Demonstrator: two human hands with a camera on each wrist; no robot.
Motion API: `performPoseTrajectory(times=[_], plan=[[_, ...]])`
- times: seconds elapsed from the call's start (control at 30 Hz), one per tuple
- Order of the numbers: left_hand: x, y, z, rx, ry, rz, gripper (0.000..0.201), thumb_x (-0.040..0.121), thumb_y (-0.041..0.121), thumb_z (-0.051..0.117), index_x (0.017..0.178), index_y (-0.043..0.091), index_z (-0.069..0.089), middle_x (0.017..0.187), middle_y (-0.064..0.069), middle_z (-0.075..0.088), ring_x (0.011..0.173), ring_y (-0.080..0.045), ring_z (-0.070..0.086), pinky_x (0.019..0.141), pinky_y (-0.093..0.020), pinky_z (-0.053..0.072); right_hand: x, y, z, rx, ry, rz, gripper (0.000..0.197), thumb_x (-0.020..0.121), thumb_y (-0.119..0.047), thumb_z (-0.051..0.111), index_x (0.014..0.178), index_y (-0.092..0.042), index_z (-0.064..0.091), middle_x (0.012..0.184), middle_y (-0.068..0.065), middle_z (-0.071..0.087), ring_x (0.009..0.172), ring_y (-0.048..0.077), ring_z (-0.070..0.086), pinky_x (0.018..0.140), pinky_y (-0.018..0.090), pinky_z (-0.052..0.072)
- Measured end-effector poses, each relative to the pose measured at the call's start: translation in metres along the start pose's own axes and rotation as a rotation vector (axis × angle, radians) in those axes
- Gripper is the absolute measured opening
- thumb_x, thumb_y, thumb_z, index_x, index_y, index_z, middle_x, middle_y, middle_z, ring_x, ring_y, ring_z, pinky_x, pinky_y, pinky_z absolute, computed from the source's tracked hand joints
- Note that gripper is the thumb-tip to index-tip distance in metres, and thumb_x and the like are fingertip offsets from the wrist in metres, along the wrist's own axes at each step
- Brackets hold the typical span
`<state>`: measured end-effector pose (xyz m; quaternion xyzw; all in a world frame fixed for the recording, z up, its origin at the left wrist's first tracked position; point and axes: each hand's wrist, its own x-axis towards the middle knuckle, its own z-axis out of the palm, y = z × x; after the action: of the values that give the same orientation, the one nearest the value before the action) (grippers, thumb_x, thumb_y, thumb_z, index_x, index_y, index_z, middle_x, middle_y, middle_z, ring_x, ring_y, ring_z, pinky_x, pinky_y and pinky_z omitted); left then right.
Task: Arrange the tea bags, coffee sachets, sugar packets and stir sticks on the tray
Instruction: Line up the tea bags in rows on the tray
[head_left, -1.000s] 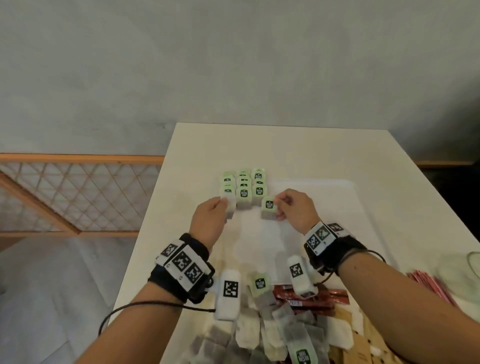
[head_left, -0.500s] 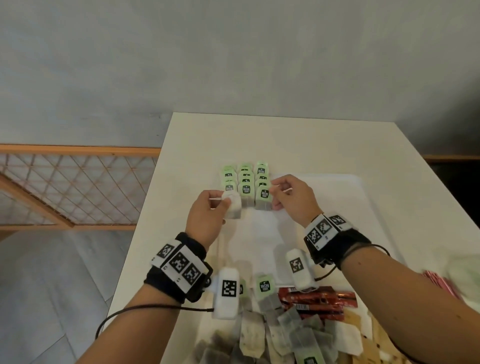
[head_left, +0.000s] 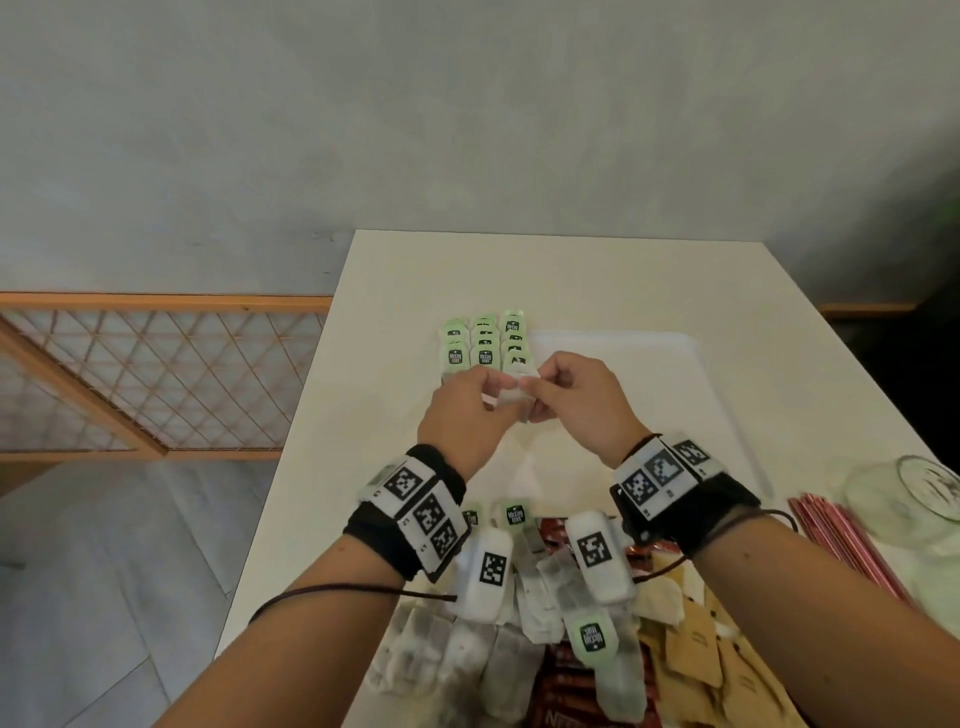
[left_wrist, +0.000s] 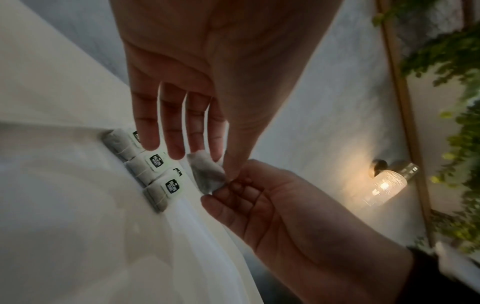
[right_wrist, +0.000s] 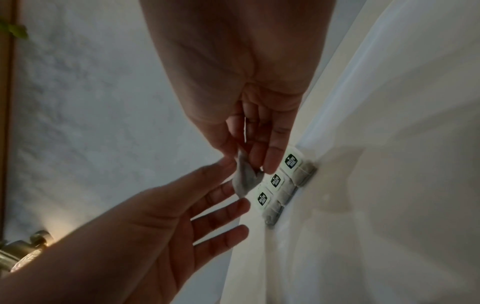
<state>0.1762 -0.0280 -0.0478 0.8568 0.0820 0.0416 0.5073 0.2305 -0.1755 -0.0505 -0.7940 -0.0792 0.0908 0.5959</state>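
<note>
A grey tea bag (head_left: 511, 397) hangs just above the white tray (head_left: 675, 364), in front of three short rows of green-tagged tea bags (head_left: 485, 345). My left hand (head_left: 467, 410) pinches it between thumb and forefinger, the other fingers straight (left_wrist: 166, 131). My right hand (head_left: 576, 400) pinches its other edge with curled fingers. In the left wrist view the tea bag (left_wrist: 207, 174) sits between both hands, beside the laid rows (left_wrist: 155, 170). The right wrist view shows the same tea bag (right_wrist: 245, 176) and rows (right_wrist: 280, 185).
A loose pile of tea bags (head_left: 524, 639), red coffee sachets (head_left: 571, 696) and brown sugar packets (head_left: 691, 649) lies at the tray's near end. Red stir sticks (head_left: 841, 540) and a glass jar (head_left: 924, 493) stand on the table to the right. The table's left edge (head_left: 311, 415) is close.
My hands were apart, each with a tea bag at the rows. The right one has let its tagged bag lie in the right row, and both now meet on one bag.
</note>
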Motion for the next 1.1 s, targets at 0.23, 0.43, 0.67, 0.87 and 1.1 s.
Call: performPoseTrajectory(times=[0.23,0.43,0.67,0.87,1.1], plan=[[-0.007,0.006,0.007,0.123,0.019,-0.045,0.032,0.082,0.047,0.068,0.102,0.025,0.056,0.103,0.008,0.064,0.09,-0.017,0.064,0.083,-0.041,0.053,-0.012,-0.003,0.009,-0.011,-0.009,-0.021,0.018,0.089,-0.021,0.068,0.079,-0.008,0.063,0.08,0.012,0.072,0.073,0.025,0.07,0.071,0.039,0.061],[0.009,-0.006,0.006,0.055,0.057,-0.088,0.015,0.092,0.036,0.059,0.092,0.021,0.057,0.091,0.005,0.069,0.09,-0.015,0.062,0.075,-0.027,0.046,-0.007,-0.004,0.011,0.012,-0.076,0.012,0.026,0.098,-0.027,0.054,0.096,-0.01,0.073,0.086,0.008,0.073,0.069,0.018,0.068,0.073,0.034,0.061],[0.049,-0.043,-0.016,0.171,-0.01,-0.187,0.018,0.093,0.023,0.056,0.082,0.012,0.065,0.087,0.0,0.066,0.084,-0.019,0.058,0.066,-0.025,0.039,0.029,0.023,-0.002,-0.229,-0.044,0.128,0.014,0.091,-0.02,0.066,0.103,-0.012,0.067,0.093,0.006,0.068,0.064,0.014,0.065,0.066,0.032,0.06],[0.08,-0.055,-0.031,0.292,-0.055,-0.229,0.005,0.091,0.018,0.061,0.087,0.017,0.065,0.088,0.002,0.064,0.083,-0.016,0.057,0.067,-0.02,0.04,0.06,0.036,0.004,-0.32,-0.025,0.213,0.035,0.081,-0.021,0.077,0.106,-0.008,0.056,0.083,0.01,0.066,0.066,0.021,0.062,0.067,0.042,0.06],[0.101,-0.056,-0.033,0.28,-0.04,-0.253,0.016,0.085,0.015,0.067,0.098,0.022,0.06,0.103,-0.001,0.068,0.09,-0.014,0.059,0.078,-0.024,0.043,0.067,0.038,0.007,-0.318,0.016,0.2,0.04,0.078,-0.024,0.08,0.106,-0.008,0.057,0.078,0.004,0.064,0.068,0.022,0.064,0.069,0.042,0.059]])
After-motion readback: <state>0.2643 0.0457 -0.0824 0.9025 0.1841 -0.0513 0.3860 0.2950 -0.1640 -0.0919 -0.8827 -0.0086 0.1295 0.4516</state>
